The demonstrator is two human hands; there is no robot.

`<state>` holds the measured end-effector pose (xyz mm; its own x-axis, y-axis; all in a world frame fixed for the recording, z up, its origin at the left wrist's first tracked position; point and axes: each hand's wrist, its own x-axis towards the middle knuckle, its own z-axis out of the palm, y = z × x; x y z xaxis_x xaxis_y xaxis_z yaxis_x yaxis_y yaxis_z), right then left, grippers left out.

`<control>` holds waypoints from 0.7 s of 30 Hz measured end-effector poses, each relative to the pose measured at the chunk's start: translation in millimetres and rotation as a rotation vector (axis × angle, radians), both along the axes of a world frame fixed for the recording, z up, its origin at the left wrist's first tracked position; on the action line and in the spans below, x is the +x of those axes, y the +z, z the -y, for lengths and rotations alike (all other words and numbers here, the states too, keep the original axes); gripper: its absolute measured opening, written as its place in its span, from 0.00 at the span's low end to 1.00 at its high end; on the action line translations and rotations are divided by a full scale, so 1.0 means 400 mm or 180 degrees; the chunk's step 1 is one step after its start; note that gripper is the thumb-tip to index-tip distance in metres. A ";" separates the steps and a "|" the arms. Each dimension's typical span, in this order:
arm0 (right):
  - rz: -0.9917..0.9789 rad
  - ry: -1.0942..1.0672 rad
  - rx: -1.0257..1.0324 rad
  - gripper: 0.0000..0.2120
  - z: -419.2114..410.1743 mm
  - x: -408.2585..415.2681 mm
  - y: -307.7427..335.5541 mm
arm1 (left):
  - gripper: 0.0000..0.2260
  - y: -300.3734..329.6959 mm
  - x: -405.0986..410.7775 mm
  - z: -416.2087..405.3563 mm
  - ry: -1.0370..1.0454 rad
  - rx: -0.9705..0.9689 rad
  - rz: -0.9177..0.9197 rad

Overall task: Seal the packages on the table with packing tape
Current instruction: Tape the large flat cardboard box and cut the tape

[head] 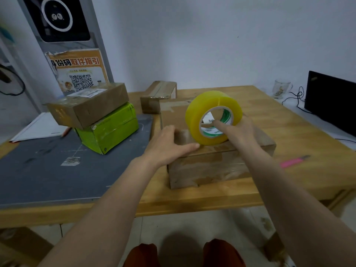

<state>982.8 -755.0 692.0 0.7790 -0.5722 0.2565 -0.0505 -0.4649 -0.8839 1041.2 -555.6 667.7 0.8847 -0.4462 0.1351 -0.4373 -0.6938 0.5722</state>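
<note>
Tape roll [212, 116] gripped by right hand [238, 132] atop box [212, 166]; left hand [167, 145] flat, open

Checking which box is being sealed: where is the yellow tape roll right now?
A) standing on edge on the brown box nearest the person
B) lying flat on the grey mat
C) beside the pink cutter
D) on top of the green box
A: the yellow tape roll stands on edge atop the brown box, the right hand holding it with a finger through its core.

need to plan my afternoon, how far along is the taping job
Midway, it seems. In hand: the right hand holds the yellow tape roll on the brown box, which the left hand steadies. The stacked boxes look glossy, maybe taped. The small box behind seems left.
</note>
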 end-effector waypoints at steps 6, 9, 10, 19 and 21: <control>-0.0091 0.0075 -0.0064 0.06 0.020 -0.012 0.012 | 0.52 -0.019 -0.002 0.030 -0.0004 -0.0250 0.0035; -0.0065 0.0102 -0.0252 0.10 0.053 -0.023 0.035 | 0.55 -0.017 0.000 0.026 -0.0014 -0.0097 -0.0034; -0.0056 0.0037 -0.0253 0.10 0.072 -0.030 0.042 | 0.56 -0.017 -0.001 0.027 0.0003 -0.0071 -0.0038; -0.0128 -0.0473 0.0179 0.15 0.120 -0.057 0.013 | 0.50 0.009 -0.009 0.057 0.0058 0.0340 0.0160; -0.0340 -0.0410 0.0102 0.20 0.121 -0.053 0.013 | 0.52 0.023 -0.018 0.091 0.0198 0.0647 0.0415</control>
<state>961.8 -803.6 697.3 0.7204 -0.6758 0.1561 -0.2023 -0.4200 -0.8847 1034.0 -591.9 676.8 0.8922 -0.4213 0.1630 -0.4513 -0.8167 0.3596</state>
